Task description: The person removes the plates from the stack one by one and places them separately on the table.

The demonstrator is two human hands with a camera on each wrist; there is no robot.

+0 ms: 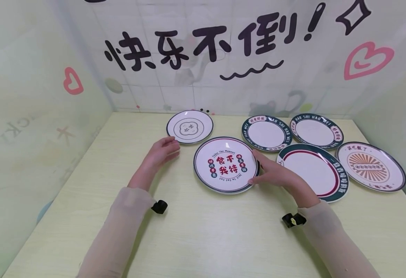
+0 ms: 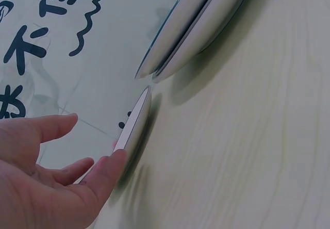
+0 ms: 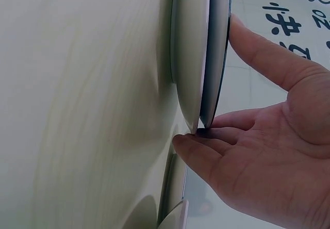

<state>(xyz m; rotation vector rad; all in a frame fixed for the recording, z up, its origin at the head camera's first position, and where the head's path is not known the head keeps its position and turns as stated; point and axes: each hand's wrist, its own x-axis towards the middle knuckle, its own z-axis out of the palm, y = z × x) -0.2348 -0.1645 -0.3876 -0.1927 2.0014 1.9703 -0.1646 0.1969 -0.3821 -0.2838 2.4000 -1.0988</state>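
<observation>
My right hand holds the right rim of a white plate with red and green lettering, thumb and fingers spread along its edge. That plate sits on another plate, as both wrist views show from the side. My left hand is held with its fingers loosely extended at the near left edge of a small white plate with a dark rim. In the left wrist view the fingers overlap this plate's rim; whether they touch it I cannot tell. Nothing is held in the left hand.
To the right lie two green-rimmed lettered plates, a larger plate with a red inner ring and a plate with an orange sunburst. A printed backdrop stands behind the pale wooden table.
</observation>
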